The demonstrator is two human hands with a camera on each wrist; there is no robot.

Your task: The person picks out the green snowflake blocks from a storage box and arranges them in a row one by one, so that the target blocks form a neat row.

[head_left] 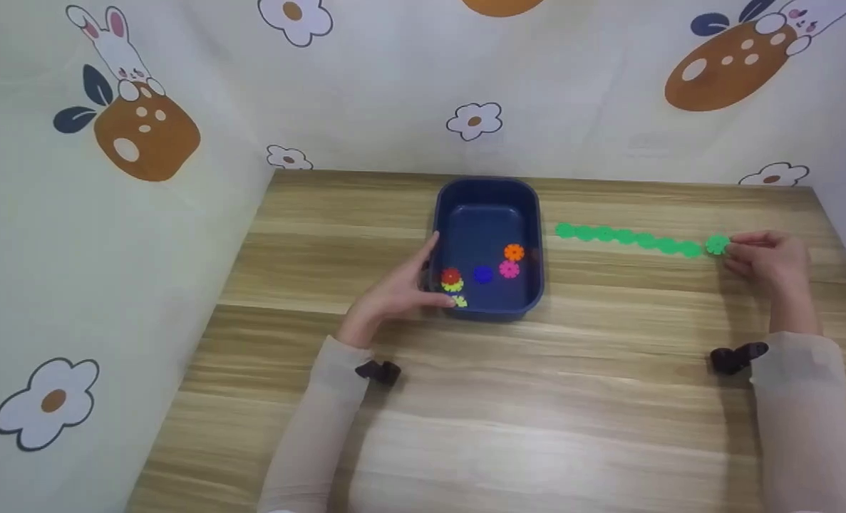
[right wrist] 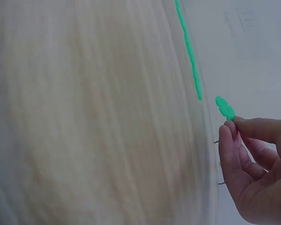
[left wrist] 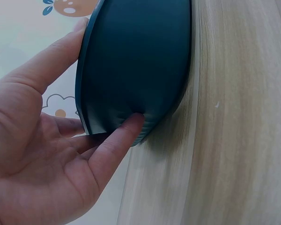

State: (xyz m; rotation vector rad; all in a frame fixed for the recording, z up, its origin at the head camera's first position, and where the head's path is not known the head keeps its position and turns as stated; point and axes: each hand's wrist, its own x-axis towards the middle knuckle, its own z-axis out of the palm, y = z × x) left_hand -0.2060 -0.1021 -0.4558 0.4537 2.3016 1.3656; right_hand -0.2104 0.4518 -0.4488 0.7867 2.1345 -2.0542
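In the head view my right hand pinches a green notched disc between thumb and fingertips. The right wrist view shows the same disc edge-on, held a little off the end of a green row of discs. That row lies on the table, its discs overlapping or joined; I cannot tell which. My left hand grips the left side of a dark blue plastic bin, thumb near its front corner. In the left wrist view some fingers of the left hand go behind the bin.
Inside the bin lie an orange disc, a pink disc, a blue disc, a red disc and yellow ones. The wood-grain table meets a patterned cloth wall behind and at both sides.
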